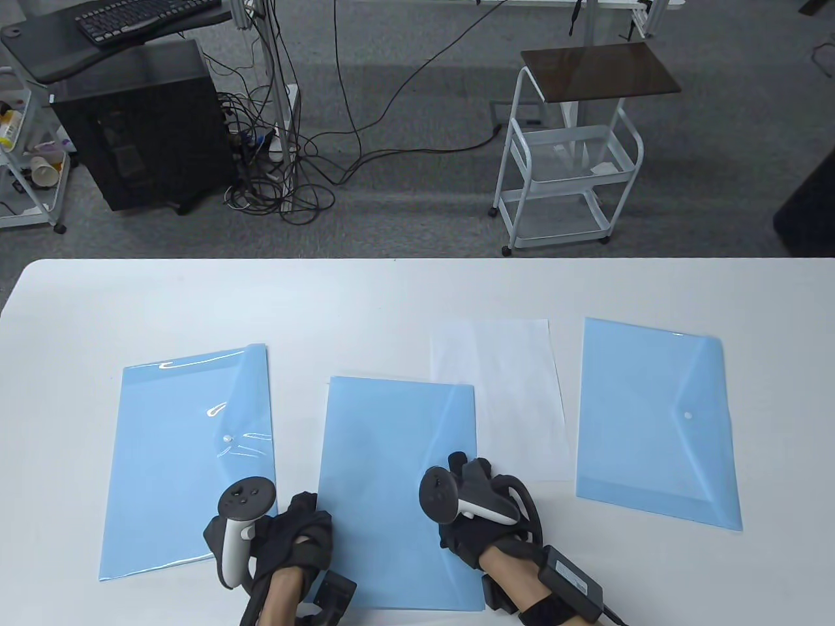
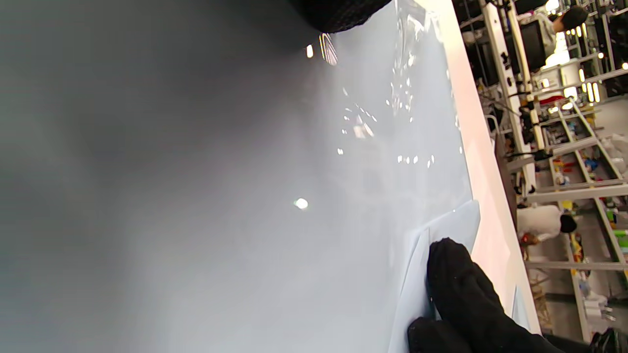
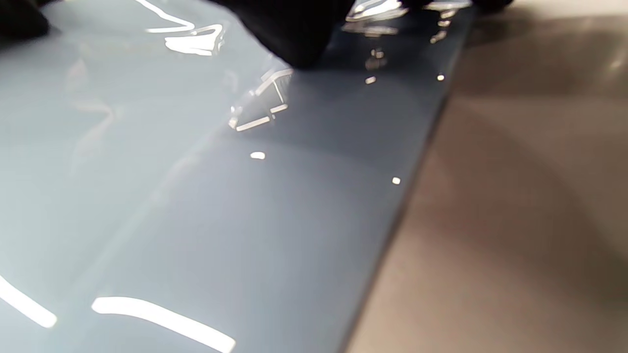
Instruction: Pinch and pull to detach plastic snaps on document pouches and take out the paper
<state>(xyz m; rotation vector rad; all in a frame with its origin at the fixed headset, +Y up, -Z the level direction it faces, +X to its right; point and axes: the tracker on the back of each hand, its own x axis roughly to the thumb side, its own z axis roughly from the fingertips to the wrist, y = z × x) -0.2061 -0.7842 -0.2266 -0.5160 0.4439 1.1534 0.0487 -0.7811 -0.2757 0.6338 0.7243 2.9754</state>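
Working middle pouch (image 1: 391,469): right hand (image 1: 486,515) at flap by snap, left hand (image 1: 297,535) steadying edge. Finger grip hidden, cannot tell. Next: pinch flap, pull snap apart.

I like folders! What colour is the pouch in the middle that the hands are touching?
The middle pouch is light blue and see-through, clearest in the table view.

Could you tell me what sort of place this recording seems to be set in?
Probably an office-like lab or workshop: a desktop computer tower with tangled cables on grey carpet, a white rolling cart, and cluttered equipment racks behind the white table.
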